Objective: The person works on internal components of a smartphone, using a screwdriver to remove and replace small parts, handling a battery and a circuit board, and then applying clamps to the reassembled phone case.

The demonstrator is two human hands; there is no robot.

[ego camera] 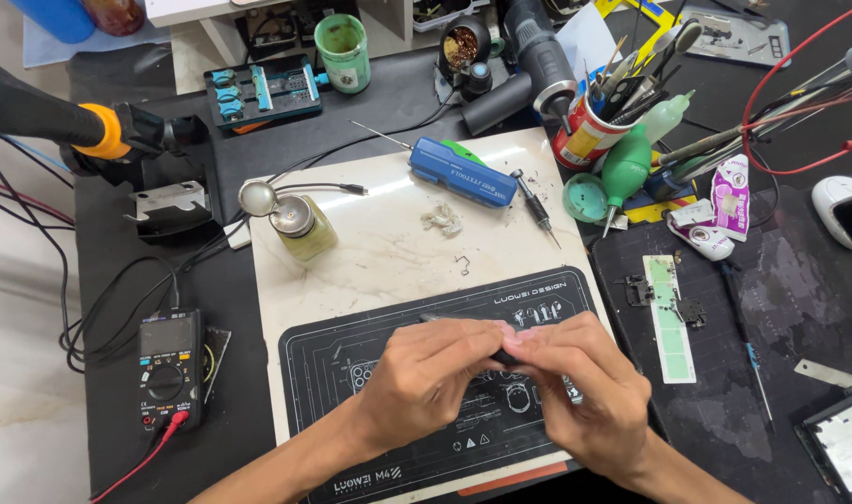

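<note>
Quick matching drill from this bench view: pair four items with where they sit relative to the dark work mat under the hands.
Things:
1. multimeter
2. blue screwdriver case
3. glass dispenser bottle
4. pale green strip

Places:
A. right of the mat, on the black pad
B. left of the mat, red lead plugged in
C. beyond the mat, upper left of the white board
D. beyond the mat, top of the white board, beside a small screwdriver

Pairs: 1-B, 2-D, 3-C, 4-A

The left hand and right hand meet over the mat, pinching a thin dark tool.
</note>
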